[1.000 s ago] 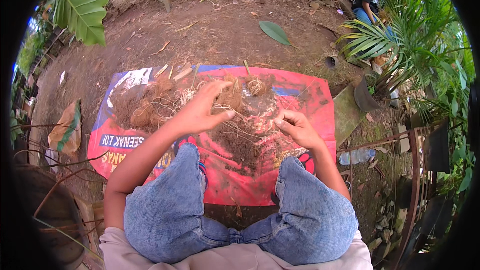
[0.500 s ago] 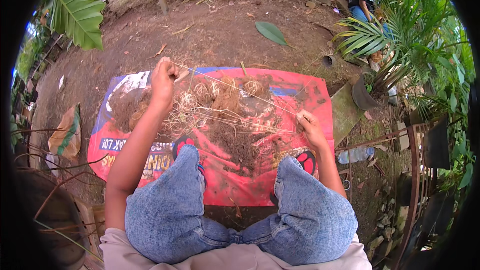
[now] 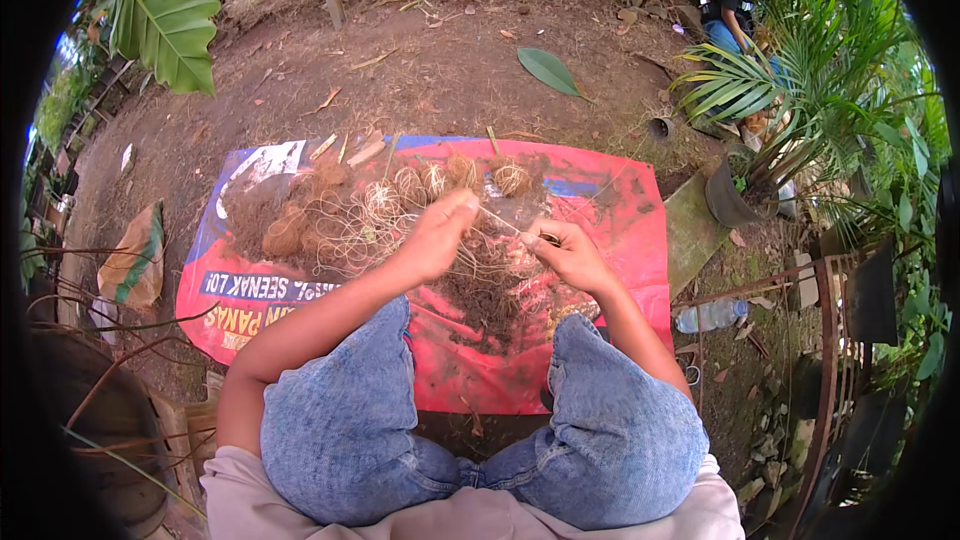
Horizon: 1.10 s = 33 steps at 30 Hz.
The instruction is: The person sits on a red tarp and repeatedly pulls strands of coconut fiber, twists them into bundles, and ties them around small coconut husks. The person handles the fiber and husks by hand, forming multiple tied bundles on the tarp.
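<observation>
Red sheet (image 3: 478, 385) on bare soil (image 3: 430, 75), hands drawn in from a wide spread — left hand (image 3: 443, 232) curled tight, right hand (image 3: 567, 255) pinching — leaving just a short span of string (image 3: 503, 223) between them.

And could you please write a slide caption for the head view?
Left hand and right hand hold a pale strand between them above a fibre-strewn red sheet.
</observation>
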Motion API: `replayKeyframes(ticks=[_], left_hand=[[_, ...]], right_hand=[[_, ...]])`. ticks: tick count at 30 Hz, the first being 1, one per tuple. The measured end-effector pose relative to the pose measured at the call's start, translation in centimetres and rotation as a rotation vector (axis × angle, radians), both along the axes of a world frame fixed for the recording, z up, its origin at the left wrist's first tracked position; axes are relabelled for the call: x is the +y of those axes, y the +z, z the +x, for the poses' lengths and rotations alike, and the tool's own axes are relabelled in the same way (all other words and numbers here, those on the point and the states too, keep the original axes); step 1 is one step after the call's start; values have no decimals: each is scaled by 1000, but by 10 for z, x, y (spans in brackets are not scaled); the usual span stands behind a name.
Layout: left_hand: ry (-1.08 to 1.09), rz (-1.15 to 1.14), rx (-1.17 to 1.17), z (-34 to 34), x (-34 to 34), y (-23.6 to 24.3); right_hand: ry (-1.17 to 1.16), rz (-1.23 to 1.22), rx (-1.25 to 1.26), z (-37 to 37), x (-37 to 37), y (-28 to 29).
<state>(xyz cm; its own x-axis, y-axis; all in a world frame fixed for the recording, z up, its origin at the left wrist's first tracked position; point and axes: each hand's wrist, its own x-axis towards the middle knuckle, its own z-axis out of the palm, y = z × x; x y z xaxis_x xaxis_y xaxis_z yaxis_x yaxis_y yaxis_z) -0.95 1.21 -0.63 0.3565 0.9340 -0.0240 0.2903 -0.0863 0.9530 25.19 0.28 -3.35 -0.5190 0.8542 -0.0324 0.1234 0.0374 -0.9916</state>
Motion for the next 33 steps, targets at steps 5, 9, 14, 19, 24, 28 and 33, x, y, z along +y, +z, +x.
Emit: replayKeyframes(ticks=[5,9,14,19,24,28,33], left_hand=[[610,270,-164,-64,53,3],[332,923,798,-35,21,2],[-301,120,151,19,-17,-2],[174,134,-244,-6,12,0],[317,115,-416,-35,25,0],[127,290,116,-31,22,13],[87,576,391,-2,-6,31]], right_hand=[[-273,22,34,18,-4,-30],[-154,62,48,-1,-2,-24],[-65,72,14,-14,1,-2],[-164,-120,28,5,-10,-13],[-123,-85,147,12,-16,-25],[-41,-81,39,12,-14,-14],[54,51,144,3,-16,6]])
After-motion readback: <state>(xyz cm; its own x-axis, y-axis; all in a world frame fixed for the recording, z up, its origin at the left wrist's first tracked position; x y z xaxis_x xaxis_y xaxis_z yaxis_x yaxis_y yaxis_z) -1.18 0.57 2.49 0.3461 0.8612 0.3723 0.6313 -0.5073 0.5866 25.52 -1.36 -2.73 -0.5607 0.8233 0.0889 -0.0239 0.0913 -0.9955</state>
